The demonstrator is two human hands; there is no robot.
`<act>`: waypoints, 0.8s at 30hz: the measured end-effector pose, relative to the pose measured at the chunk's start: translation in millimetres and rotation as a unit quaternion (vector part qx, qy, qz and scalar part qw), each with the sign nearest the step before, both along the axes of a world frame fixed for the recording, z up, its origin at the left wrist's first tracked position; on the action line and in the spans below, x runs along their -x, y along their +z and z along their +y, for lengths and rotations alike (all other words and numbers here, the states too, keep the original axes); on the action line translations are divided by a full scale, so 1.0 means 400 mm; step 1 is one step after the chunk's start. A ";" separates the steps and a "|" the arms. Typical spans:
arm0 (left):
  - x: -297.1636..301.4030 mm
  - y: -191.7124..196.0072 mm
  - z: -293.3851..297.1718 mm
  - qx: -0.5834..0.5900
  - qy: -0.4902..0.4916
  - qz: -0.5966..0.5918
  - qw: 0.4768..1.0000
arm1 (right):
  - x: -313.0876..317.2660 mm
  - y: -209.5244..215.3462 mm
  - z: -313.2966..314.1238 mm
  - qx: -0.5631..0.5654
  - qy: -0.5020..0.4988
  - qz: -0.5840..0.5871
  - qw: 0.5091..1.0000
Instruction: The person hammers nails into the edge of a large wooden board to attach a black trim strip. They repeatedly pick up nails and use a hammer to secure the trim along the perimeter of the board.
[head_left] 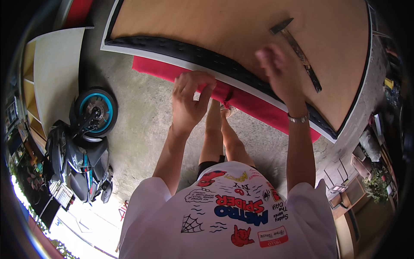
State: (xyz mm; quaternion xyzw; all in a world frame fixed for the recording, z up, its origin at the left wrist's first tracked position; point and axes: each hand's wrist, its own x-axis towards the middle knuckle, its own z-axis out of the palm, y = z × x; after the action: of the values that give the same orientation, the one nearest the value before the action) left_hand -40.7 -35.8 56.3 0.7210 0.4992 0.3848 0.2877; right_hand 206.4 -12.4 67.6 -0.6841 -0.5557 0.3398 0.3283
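A large wood-coloured board (194,19) spreads out ahead of me, framed by a white edge and a black padded strip (185,47). Red fabric (263,108) hangs along its near side. My left hand (189,97) is at this near edge, fingers curled and thumb bent in, closed on the red fabric; its fingertips are partly hidden. Over the board's near right part, my right hand (278,71) is raised and blurred by motion, a metal watch band on its wrist. Just beyond it lies a hammer (297,54) with a dark head and worn handle.
To the left stands a dark motorcycle (84,159) with a blue-rimmed wheel (97,111), beside a pale panel (58,73). Concrete floor (133,116) lies below. Wooden frames (345,205), a plant (377,187) and assorted clutter line the right side.
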 end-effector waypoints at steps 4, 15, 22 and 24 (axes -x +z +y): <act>-0.020 -0.005 -0.001 -0.003 -0.026 0.015 1.000 | -0.116 0.026 -0.047 -0.106 -0.135 -0.195 0.966; -0.069 -0.025 0.031 -0.021 -0.020 0.103 0.994 | -0.221 -0.029 -0.072 -0.118 -0.068 -0.351 0.926; -0.075 -0.039 0.030 -0.034 -0.020 0.119 0.992 | -0.252 0.013 -0.080 -0.147 -0.082 -0.251 0.953; -0.070 -0.050 0.030 -0.044 -0.016 0.120 0.992 | -0.257 0.034 -0.123 -0.159 -0.109 -0.249 0.949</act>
State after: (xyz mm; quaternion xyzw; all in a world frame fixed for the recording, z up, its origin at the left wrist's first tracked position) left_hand -12.6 -23.7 36.4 0.7823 0.5008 0.3121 0.1997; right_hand 309.4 -61.6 81.2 -0.7422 -0.5889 0.0282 0.3186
